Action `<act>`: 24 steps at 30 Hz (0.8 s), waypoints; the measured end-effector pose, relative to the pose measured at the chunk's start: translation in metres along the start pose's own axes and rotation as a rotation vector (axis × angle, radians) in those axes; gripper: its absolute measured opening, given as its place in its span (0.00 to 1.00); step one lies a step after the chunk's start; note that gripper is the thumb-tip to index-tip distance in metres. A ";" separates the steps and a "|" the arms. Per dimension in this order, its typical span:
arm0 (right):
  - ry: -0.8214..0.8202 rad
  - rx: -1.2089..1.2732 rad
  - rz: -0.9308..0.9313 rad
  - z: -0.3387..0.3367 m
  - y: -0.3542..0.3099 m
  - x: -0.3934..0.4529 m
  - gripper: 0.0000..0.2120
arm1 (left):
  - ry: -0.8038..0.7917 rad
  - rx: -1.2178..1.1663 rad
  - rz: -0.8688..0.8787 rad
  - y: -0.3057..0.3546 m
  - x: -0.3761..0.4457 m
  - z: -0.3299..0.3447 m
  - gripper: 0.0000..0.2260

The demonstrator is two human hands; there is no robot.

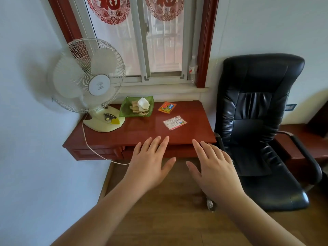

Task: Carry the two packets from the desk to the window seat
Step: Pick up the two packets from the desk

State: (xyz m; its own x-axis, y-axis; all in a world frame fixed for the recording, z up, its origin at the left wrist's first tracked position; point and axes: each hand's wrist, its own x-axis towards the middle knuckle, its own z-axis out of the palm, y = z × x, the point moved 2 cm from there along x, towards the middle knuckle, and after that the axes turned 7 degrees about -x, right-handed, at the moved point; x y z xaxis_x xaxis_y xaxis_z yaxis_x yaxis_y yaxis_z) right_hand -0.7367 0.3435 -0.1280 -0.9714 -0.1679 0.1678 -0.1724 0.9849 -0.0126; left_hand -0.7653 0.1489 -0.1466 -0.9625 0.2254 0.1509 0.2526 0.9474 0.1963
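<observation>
Two flat packets lie on the red-brown desk (142, 132). An orange packet (167, 107) rests near the back edge, and a white packet with a red border (174, 123) lies closer to me on the right half. The pale window seat ledge (163, 91) runs just behind the desk under the window. My left hand (150, 162) and my right hand (211, 166) hover palm down in front of the desk's front edge, fingers spread, holding nothing. Both hands are short of the packets.
A white table fan (88, 82) stands on the desk's left end, its cord (88, 144) hanging over the front. A green glass dish (136, 107) with tissue sits beside it. A black office chair (257, 121) stands right of the desk. A plastic bottle (193, 68) stands on the sill.
</observation>
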 end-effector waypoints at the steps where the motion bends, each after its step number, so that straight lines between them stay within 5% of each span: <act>1: 0.006 0.009 0.011 0.003 0.005 0.009 0.33 | 0.004 -0.025 -0.010 0.000 0.012 0.003 0.33; 24: -0.144 -0.021 0.022 0.131 0.016 0.319 0.33 | -0.145 -0.104 -0.001 -0.136 0.290 0.113 0.30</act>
State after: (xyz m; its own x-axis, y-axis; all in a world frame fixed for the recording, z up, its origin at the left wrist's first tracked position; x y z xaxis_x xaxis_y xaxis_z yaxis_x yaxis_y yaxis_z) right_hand -1.0709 0.3006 -0.2042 -0.9886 -0.1488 0.0243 -0.1487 0.9889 0.0061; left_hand -1.0900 0.1107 -0.2388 -0.9649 0.2623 0.0110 0.2536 0.9207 0.2966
